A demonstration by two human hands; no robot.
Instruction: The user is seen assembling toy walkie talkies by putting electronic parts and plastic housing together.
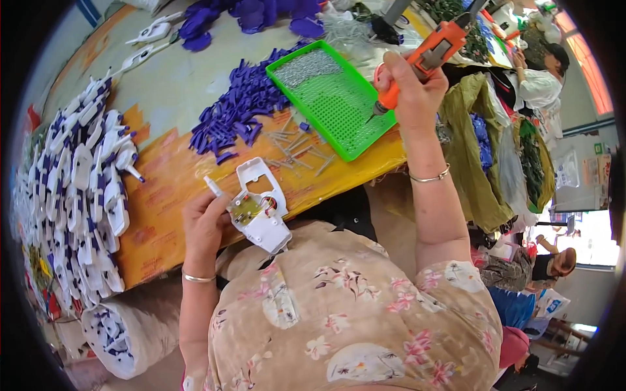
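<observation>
My left hand (204, 221) grips an opened white plastic device (266, 233) at the table's front edge. A green-gold circuit board (246, 208) and thin wires show inside it. Just beyond lies a white housing half (251, 168) with a window cut out. My right hand (417, 94), raised over the right side, is closed around an orange electric screwdriver (438, 47). Its bit points down toward a green mesh tray (306, 125), which holds small silvery screws (312, 68) at its far end. The bit is apart from the device.
Purple plastic strips (235, 111) are heaped left of the tray, with pale thin rods (297, 151) before them. Many white-and-purple devices (81, 189) are piled at left, above a white sack (114, 339). Olive sacks (473, 156) stand at right; other people (544, 81) are beyond.
</observation>
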